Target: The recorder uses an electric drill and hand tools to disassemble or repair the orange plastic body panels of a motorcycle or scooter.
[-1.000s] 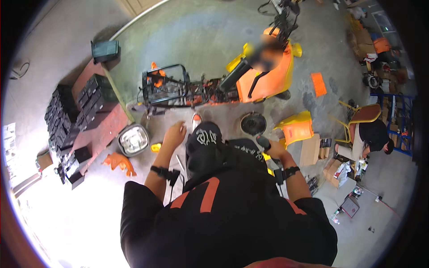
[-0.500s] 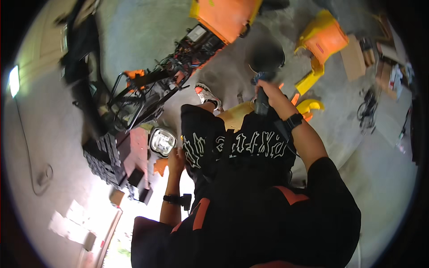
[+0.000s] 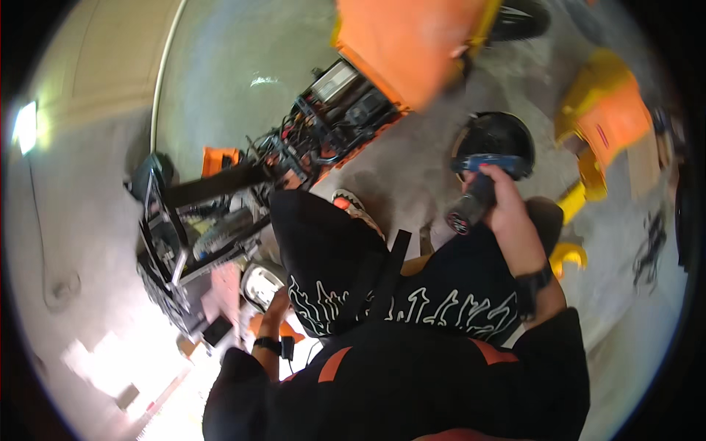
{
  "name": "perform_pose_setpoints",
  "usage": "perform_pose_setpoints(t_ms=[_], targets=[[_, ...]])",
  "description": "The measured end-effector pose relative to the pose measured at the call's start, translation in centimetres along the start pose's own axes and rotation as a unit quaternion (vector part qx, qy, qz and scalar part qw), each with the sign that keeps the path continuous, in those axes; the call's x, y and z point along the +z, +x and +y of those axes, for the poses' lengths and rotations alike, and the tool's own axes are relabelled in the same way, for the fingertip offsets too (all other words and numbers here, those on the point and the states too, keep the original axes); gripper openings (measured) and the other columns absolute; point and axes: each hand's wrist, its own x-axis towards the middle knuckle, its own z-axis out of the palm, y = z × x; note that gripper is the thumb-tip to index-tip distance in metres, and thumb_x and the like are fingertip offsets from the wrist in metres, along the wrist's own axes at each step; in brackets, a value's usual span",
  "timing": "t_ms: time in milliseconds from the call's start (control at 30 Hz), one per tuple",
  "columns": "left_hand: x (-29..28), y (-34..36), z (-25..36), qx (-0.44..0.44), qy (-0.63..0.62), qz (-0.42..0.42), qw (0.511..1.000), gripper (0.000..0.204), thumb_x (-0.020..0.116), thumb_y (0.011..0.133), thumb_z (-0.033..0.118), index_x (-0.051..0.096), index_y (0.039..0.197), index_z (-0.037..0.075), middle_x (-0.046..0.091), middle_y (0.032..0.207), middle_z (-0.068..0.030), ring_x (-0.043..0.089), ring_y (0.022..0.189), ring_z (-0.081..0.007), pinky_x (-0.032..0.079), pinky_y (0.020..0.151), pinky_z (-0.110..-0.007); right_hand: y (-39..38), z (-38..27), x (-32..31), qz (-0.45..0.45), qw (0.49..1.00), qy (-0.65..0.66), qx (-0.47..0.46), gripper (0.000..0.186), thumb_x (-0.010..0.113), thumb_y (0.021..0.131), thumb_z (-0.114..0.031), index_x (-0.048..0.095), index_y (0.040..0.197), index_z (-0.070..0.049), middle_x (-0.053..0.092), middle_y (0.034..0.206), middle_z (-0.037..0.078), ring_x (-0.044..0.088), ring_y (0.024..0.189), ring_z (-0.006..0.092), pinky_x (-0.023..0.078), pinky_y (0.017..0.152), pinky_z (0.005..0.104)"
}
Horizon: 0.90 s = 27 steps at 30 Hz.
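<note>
My right hand [image 3: 498, 198] grips a blue-and-black cordless power tool [image 3: 474, 200], held over my right thigh in front of a round black basin [image 3: 491, 132]. My left hand [image 3: 278, 300] hangs low beside my left thigh, near a white lamp-like housing [image 3: 259, 283]; its fingers are too blurred and partly hidden to read. Ahead of me lies a partly stripped scooter, its black frame [image 3: 176, 228] and wiring [image 3: 301, 136] exposed, with an orange body panel [image 3: 397, 40] at the upper end.
Yellow-and-orange panels [image 3: 610, 121] lie to the right, with yellow pieces [image 3: 570, 261] nearer my leg. An orange part [image 3: 220, 158] is beyond the frame. A cable [image 3: 40, 250] runs along the floor at left, and cardboard [image 3: 643, 165] lies at right.
The view has turned, putting the scooter diagonally ahead and nearer. My knees have bent up into view, and the tool in my right hand has moved forward and right.
</note>
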Motion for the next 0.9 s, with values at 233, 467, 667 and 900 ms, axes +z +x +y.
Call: perform_pose_setpoints(t_ms=[233, 467, 667, 900], targets=[[6.2, 12.0, -21.1, 0.258, 0.448, -0.033, 0.856, 0.016, 0.054, 0.084, 0.017, 0.066, 0.081, 0.006, 0.064, 0.068, -0.0130, 0.065, 0.068, -0.0270, 0.050, 0.060, -0.040, -2.4, 0.0, -1.0, -0.128, 0.990, -0.043, -0.034, 0.050, 0.063, 0.085, -0.006, 0.040, 0.125, 0.014, 0.056, 0.108, 0.016, 0.061, 0.085, 0.0182, 0.052, 0.084, 0.0314], [17.9, 8.1, -34.3, -0.034, 0.127, 0.091, 0.987, 0.038, 0.065, 0.074, 0.027, 0.068, 0.099, -0.002, 0.066, 0.102, -0.0253, 0.062, 0.101, -0.0430, 0.050, 0.089, -0.045, 0.9, -0.3, -4.7, -0.021, 0.986, -0.115, 0.118, 0.048, 0.064, 0.085, -0.005, 0.041, 0.124, 0.012, 0.058, 0.103, 0.015, 0.062, 0.087, 0.0192, 0.054, 0.086, 0.0291], [22.1, 8.4, -35.3, -0.238, -0.100, 0.175, 0.950, 0.079, 0.067, 0.077, 0.031, 0.035, 0.138, -0.008, 0.043, 0.140, -0.0263, 0.039, 0.131, -0.0462, 0.034, 0.110, -0.046, 3.6, 0.1, -8.0, -0.060, 0.952, -0.299, 0.040, 0.036, 0.067, 0.083, -0.007, 0.050, 0.112, 0.006, 0.061, 0.092, 0.013, 0.063, 0.083, 0.0193, 0.056, 0.083, 0.0332], [16.2, 19.2, -32.7, -0.140, -0.287, 0.332, 0.888, 0.081, 0.067, 0.074, 0.010, 0.028, 0.144, 0.002, 0.049, 0.134, -0.0251, 0.046, 0.127, -0.0396, 0.039, 0.106, -0.043, 3.5, 1.0, -8.6, -0.034, 0.933, -0.350, -0.070, 0.038, 0.067, 0.081, -0.010, 0.049, 0.112, 0.003, 0.061, 0.096, 0.016, 0.063, 0.082, 0.0199, 0.056, 0.081, 0.0347]])
